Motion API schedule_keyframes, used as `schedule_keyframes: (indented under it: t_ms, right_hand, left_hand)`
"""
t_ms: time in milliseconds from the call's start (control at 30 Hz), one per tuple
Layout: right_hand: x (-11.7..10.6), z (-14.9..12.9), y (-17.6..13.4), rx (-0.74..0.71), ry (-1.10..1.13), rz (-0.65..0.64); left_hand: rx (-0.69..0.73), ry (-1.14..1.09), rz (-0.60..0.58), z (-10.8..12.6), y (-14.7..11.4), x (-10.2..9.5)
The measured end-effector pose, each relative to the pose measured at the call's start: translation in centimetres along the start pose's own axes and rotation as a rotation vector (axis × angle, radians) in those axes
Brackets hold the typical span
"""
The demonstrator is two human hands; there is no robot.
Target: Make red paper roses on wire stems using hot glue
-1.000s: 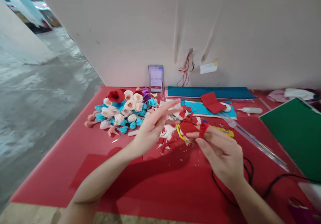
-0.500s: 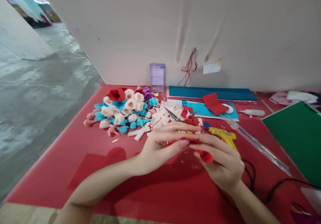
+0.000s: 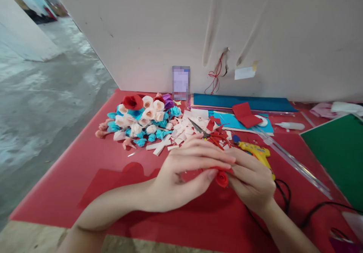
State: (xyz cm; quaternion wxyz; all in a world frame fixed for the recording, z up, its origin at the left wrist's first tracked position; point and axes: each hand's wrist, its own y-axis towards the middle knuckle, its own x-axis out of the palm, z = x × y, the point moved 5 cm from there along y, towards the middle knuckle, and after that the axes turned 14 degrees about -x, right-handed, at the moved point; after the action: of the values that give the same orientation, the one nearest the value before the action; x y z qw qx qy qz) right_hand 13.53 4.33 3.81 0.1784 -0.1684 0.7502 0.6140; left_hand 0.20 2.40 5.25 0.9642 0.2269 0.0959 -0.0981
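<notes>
In front of me, both hands meet around a small rolled red paper flower (image 3: 222, 178), its spiral end facing me. My left hand (image 3: 187, 173) is closed, its thumb and fingers pinching red paper at the flower's left and upper edge. My right hand (image 3: 252, 181) is closed around the flower's right side, and its fingertips are partly hidden. Just beyond the fingers lie scissors (image 3: 198, 127) with red handles, on a heap of white and red paper scraps (image 3: 184, 126). A yellow glue gun (image 3: 256, 151) rests beyond my right hand.
A pile of white, blue, pink and red paper flowers (image 3: 141, 118) occupies the table's back left. A phone (image 3: 180, 83) leans on the wall. Folded red paper (image 3: 246, 115), clear sticks (image 3: 297, 168), a white bottle (image 3: 290, 126), a green board (image 3: 340, 154) and black cable (image 3: 286, 196) are on the right.
The rolled flower has moved left toward my left thumb, and my hands have come closer together. The red paper between my left fingers now lies against the flower. The view has shifted slightly.
</notes>
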Motion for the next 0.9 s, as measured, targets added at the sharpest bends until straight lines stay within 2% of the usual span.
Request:
schedule_keyframes:
  t_ms: [200,633,900]
  right_hand:
    - [0.0,-0.3,0.0,0.032,0.027,-0.015]
    - [0.2,0.1,0.3,0.101,0.035,-0.079]
    - [-0.3,-0.1,0.8,0.146,0.104,-0.047]
  left_hand:
    - [-0.068,-0.023,-0.068,-0.2,-0.1,0.1]
    - [-0.166,-0.024,-0.041,-1.3,-0.1,0.1]
    - [-0.201,-0.035,-0.033,-1.7,0.2,0.1]
